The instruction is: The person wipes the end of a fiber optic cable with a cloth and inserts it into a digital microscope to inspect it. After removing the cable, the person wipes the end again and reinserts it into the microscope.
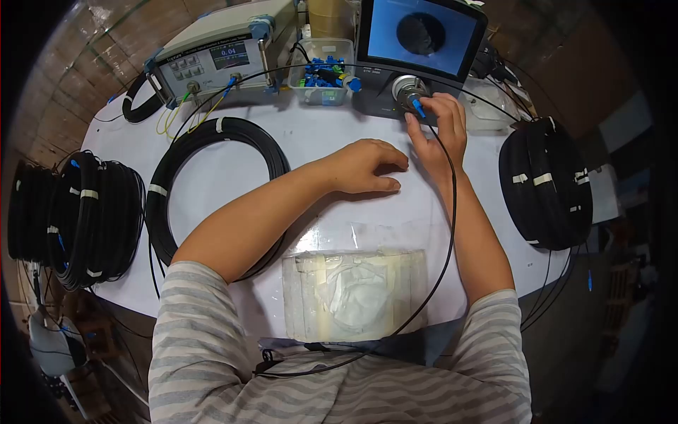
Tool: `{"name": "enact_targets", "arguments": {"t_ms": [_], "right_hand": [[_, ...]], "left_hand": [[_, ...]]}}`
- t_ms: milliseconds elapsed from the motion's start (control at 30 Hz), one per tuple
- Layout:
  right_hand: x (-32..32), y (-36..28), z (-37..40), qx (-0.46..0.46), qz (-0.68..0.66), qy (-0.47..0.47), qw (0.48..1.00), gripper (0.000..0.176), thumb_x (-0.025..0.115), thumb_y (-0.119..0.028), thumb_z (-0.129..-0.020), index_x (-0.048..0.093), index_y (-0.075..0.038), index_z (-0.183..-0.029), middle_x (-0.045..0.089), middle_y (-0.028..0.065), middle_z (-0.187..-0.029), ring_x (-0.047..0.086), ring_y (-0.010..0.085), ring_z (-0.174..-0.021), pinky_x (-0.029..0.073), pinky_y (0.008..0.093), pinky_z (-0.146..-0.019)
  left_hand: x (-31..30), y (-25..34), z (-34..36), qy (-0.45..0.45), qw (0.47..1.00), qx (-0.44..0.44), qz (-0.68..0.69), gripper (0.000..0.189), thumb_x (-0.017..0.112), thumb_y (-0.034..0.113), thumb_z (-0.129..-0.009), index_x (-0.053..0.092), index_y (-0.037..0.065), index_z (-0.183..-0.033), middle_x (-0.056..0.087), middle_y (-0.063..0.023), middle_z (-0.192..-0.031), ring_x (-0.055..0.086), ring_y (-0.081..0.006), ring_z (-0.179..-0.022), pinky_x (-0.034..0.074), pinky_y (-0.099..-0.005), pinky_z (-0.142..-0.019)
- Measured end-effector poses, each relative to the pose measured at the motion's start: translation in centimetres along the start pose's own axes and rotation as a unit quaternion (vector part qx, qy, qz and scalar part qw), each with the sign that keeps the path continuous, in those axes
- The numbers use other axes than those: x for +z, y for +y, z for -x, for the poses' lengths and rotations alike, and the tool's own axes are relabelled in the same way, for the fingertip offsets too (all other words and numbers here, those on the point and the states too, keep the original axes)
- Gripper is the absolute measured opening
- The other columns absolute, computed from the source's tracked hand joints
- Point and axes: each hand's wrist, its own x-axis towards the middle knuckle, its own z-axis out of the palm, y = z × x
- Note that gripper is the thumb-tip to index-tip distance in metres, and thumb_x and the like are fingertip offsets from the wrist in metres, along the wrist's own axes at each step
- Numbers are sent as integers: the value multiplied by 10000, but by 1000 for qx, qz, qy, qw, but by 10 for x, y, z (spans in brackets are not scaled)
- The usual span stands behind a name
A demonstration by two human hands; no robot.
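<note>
My right hand (443,133) is at the front of the inspection scope (378,99), thumb and fingers on either side of a blue fibre-optic connector (419,107). That connector sits at the scope's round metal port (408,90). From it a black cable (453,212) runs down past my right forearm to my lap. My left hand (371,167) rests on the white tabletop, fingers loosely bent and thumb apart, holding nothing. On the scope's screen (424,34) a dark, rough circle shows against blue. Whether the fingertips press firmly on the connector is hard to see.
A test meter (219,60) reading 0.04 stands back left, with yellow leads. Beside it is a clear bin (322,94) of blue connectors. Coiled black cable (159,212) lies under my left forearm; more coils stand at left (85,219) and right (544,184). A taped pad (304,297) lies in front.
</note>
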Motion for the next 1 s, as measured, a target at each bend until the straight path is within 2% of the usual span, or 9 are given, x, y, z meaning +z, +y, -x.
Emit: {"name": "enact_targets", "arguments": {"t_ms": [67,167,367,533,1000], "right_hand": [[2,4,5,12,12,4,1000,508,865,-116,-830,626,-59,-1274,660,147,-1219,646,362,-1182,536,469,-988],[4,2,10,122,-19,-18,992,617,890,-159,-811,580,-50,-1333,598,159,-1317,622,356,-1211,514,461,-1029],[31,-2,-4,242,-44,-28,969,683,942,-221,-763,572,-44,-1309,572,150,-1280,610,363,-1185,501,456,-1021],[40,7,2,196,-25,0,980,689,962,-254,-746,566,-48,-1272,581,147,-1252,599,369,-1191,497,472,-1007],[35,8,3,208,-52,-5,977,607,944,-222,-747,657,-86,-1264,596,120,-1237,605,357,-1182,518,463,-981]], "left_hand": [[1,1,0,14,1000,1,7,483,808,278,-886,726,-6,-1268,729,-196,-1293,673,-381,-1232,500,-463,-1107],[5,-3,1,41,999,16,14,466,816,289,-865,744,14,-1235,753,-195,-1220,697,-380,-1172,532,-457,-1051],[-1,4,-1,4,1000,-15,21,444,799,221,-914,718,-4,-1289,730,-184,-1300,675,-355,-1232,500,-449,-1113],[-3,5,0,11,999,-14,28,434,801,213,-919,720,-2,-1287,734,-173,-1296,675,-351,-1236,502,-447,-1115],[-3,6,0,7,1000,-17,15,444,794,223,-926,716,-2,-1301,725,-177,-1324,669,-353,-1259,497,-454,-1129]]}}
